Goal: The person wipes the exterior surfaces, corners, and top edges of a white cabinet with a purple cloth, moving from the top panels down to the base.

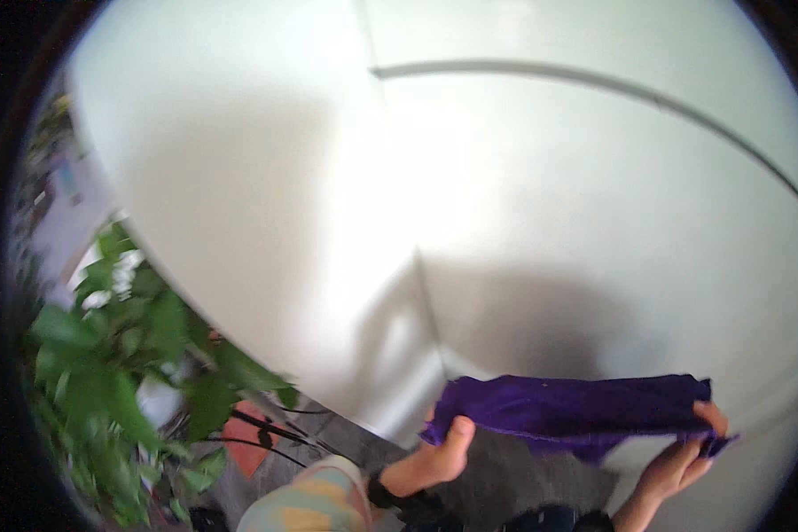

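A purple cloth (pixel 572 405) with a frayed lower edge stretches lengthwise between my two hands, and a loose flap droops below it. My left hand (pixel 444 455) grips its left end, with the thumb in front. At the opposite end my right hand (pixel 681 462) pinches the fabric, some fingers partly hidden by it. Behind the cloth spreads a large white panelled surface (pixel 572 179) with dark seams. Blurred shadows fall across that surface.
Leafy green plants (pixel 133 359) crowd the left side, beside the white surface's edge. Black cables (pixel 272 429) run near a reddish flat item (pixel 249 445) low down. Pastel patterned fabric (pixel 312 502) bulges up by my left wrist. Dark grey floor (pixel 505 479) shows below the cloth.
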Action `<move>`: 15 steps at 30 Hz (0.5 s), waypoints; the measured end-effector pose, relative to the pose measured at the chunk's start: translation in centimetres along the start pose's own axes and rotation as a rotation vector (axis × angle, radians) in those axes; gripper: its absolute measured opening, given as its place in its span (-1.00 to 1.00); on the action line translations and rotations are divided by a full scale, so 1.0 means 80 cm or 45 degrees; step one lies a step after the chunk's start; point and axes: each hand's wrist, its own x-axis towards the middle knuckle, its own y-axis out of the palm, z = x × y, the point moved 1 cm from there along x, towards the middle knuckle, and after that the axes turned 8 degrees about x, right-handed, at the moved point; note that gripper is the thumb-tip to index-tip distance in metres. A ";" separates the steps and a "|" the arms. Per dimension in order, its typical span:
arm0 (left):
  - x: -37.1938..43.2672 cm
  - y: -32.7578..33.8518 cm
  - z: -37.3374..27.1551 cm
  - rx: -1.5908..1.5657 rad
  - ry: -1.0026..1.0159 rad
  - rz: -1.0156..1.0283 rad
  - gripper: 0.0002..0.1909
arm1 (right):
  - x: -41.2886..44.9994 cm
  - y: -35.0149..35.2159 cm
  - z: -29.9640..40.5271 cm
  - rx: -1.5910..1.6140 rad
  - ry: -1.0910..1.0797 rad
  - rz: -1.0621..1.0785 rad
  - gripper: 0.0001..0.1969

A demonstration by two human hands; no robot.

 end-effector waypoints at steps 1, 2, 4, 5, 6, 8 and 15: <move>0.004 0.004 -0.010 0.051 0.114 -0.033 -0.80 | 0.014 0.014 0.005 0.153 0.058 0.082 -0.74; 0.010 -0.003 -0.022 0.140 0.223 -0.097 -0.83 | 0.027 0.034 0.011 0.113 0.061 0.070 -0.70; 0.026 -0.024 -0.060 0.174 0.155 -0.029 -0.86 | 0.048 0.069 0.029 0.180 0.071 0.135 -0.69; 0.036 -0.039 -0.077 0.112 -0.021 0.117 -0.86 | 0.056 0.082 0.036 0.161 0.032 0.212 -0.68; 0.053 -0.047 -0.090 0.112 -0.053 0.161 -0.84 | 0.056 0.085 0.021 0.178 -0.038 0.233 -0.67; 0.070 -0.070 -0.113 0.241 -0.033 0.125 -0.80 | 0.059 0.127 0.000 0.399 0.358 0.387 -0.70; 0.206 -0.140 -0.268 1.113 0.154 -0.369 -0.67 | 0.169 0.345 0.148 1.313 0.061 1.058 -0.22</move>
